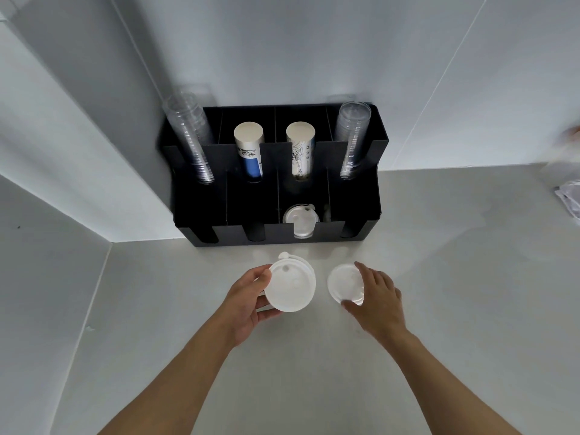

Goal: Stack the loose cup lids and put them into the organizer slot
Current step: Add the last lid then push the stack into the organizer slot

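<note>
My left hand (248, 304) holds a small stack of white cup lids (290, 285) just above the counter, thumb and fingers around its left edge. To the right, a single white lid (343, 282) lies on the counter, and my right hand (376, 298) grips its right and near edge with the fingertips. Behind them stands the black organizer (354, 208). Its third front slot from the left contains clear lids (299, 222). The other front slots look dark, and I cannot tell what is in them.
The organizer's back row holds two stacks of clear cups (191, 139) (351, 139) and two stacks of paper cups (249, 149) (301, 149). It sits in a wall corner on a pale counter (439, 277). Crumpled clear plastic (569, 199) lies at the right edge.
</note>
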